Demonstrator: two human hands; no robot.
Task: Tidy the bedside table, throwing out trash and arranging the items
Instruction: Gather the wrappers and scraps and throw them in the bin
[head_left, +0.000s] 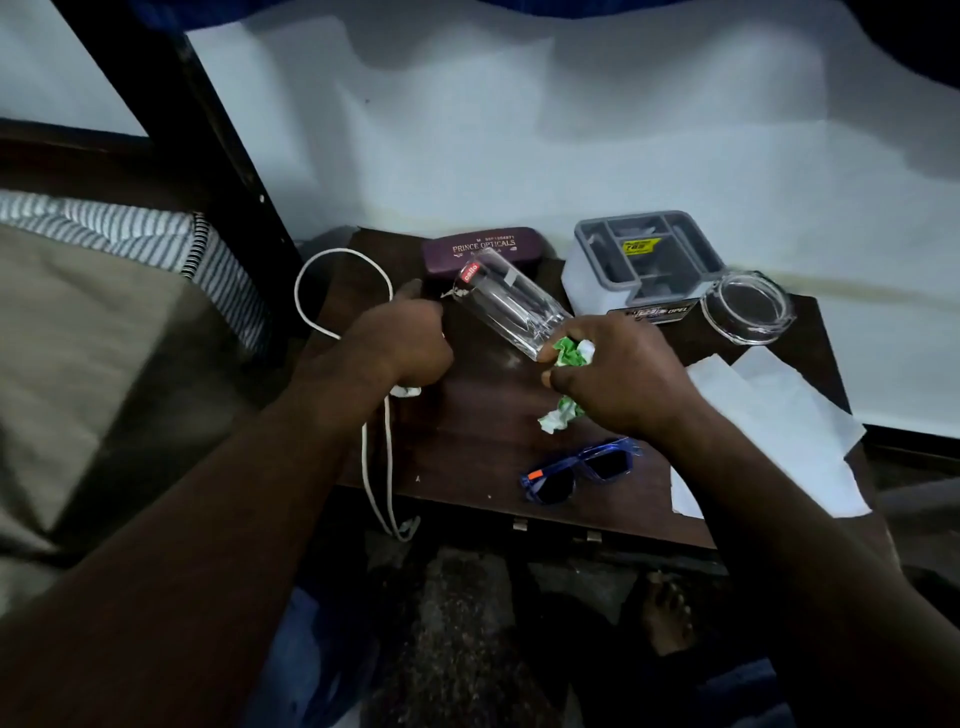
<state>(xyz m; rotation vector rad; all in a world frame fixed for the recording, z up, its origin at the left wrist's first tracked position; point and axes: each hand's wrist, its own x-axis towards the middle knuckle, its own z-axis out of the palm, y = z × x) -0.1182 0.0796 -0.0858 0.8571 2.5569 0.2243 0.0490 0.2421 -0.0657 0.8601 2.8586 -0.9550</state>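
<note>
On the dark wooden bedside table, my right hand is closed around a crumpled green-and-white wrapper. More of the wrapper pokes out below my palm. A clear drinking glass with a red sticker lies tilted, its base touching my right fingertips. My left hand is curled into a fist on a white cable, whose loop lies at the table's left edge and whose strands hang over the front edge. Blue sunglasses lie near the front edge.
A maroon glasses case sits at the back. Beside it stands a grey and white organiser box, then a glass ashtray. White paper sheets cover the right side. A bed and dark bedpost stand to the left, with a white wall behind.
</note>
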